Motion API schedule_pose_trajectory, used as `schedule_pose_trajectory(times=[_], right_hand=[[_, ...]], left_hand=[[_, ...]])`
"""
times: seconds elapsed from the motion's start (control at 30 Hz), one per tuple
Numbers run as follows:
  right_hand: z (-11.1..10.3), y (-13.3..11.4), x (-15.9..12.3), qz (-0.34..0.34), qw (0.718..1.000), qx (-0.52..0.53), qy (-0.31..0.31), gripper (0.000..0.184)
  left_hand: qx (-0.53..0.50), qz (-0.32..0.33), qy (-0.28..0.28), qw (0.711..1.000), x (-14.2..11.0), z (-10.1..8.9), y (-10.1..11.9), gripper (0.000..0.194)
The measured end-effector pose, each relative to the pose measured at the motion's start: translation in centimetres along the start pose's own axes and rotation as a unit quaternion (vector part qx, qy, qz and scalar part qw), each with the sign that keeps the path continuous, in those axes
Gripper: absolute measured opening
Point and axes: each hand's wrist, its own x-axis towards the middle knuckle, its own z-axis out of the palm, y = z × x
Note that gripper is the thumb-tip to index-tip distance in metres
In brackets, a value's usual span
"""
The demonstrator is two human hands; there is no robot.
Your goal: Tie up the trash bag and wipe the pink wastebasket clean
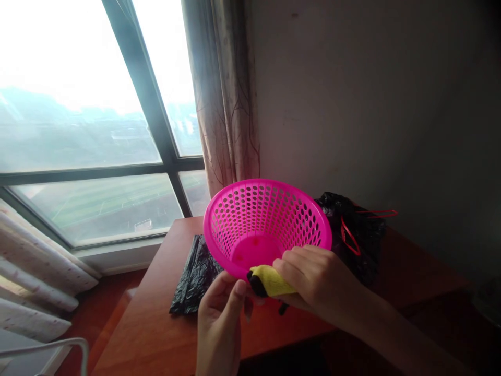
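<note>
A bright pink perforated plastic basket [266,222] is tilted toward me above a reddish wooden table [156,324]. My right hand [313,279] grips its near rim together with a yellow cloth with a black edge [270,282], fingers curled over both. My left hand [221,313] rises from below, thumb and fingers pinched on the black end of the cloth at the basket's lower edge.
A folded black plastic bag [195,274] lies flat on the table at the left. A crumpled black bag with red drawstrings [352,235] sits behind the basket by the wall. A large window [86,130] and curtain [230,94] stand beyond. A white chair frame [58,347] shows lower left.
</note>
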Motion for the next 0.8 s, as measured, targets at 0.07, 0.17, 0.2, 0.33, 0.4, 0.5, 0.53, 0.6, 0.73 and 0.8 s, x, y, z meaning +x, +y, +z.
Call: schedule_pose_trajectory(times=[0.07, 0.17, 0.2, 0.33, 0.4, 0.5, 0.53, 0.6, 0.73, 0.8], right_hand=[[-0.01, -0.02, -0.06, 0.002, 1.000, 0.001, 0.000, 0.024], [-0.05, -0.05, -0.15, -0.002, 1.000, 0.001, 0.000, 0.027], [-0.07, -0.07, -0.16, -0.005, 1.000, 0.001, 0.002, 0.026], [-0.18, -0.20, -0.10, -0.010, 1.000, -0.008, 0.008, 0.027], [-0.22, -0.31, -0.06, -0.006, 1.000, -0.008, 0.004, 0.027], [-0.28, -0.53, 0.00, 0.002, 1.000, 0.002, 0.002, 0.024], [-0.30, -0.62, 0.03, 0.004, 1.000, 0.004, 0.005, 0.023], [-0.34, -0.80, 0.09, 0.008, 1.000, 0.005, 0.012, 0.023], [-0.36, -1.01, 0.22, 0.015, 1.000, 0.006, 0.014, 0.025], [-0.29, -0.98, 0.24, 0.018, 1.000, 0.008, 0.008, 0.027]], left_hand=[[-0.001, -0.002, -0.001, 1.000, -0.01, 0.10, -0.02, 0.032], [0.002, -0.002, -0.002, 1.000, 0.03, -0.01, -0.10, 0.031], [0.003, -0.002, -0.002, 1.000, 0.05, -0.06, -0.13, 0.032], [0.008, -0.001, 0.000, 1.000, 0.14, -0.07, -0.11, 0.033], [0.011, -0.001, 0.003, 1.000, 0.20, 0.00, -0.04, 0.033], [0.014, -0.002, 0.006, 1.000, 0.26, 0.08, 0.03, 0.033], [0.015, -0.001, 0.005, 1.000, 0.28, 0.07, 0.02, 0.032], [0.015, 0.002, 0.001, 1.000, 0.30, 0.01, -0.04, 0.031], [0.017, 0.007, -0.005, 1.000, 0.32, -0.18, -0.19, 0.029], [0.017, 0.009, -0.009, 1.000, 0.37, -0.23, -0.15, 0.027]])
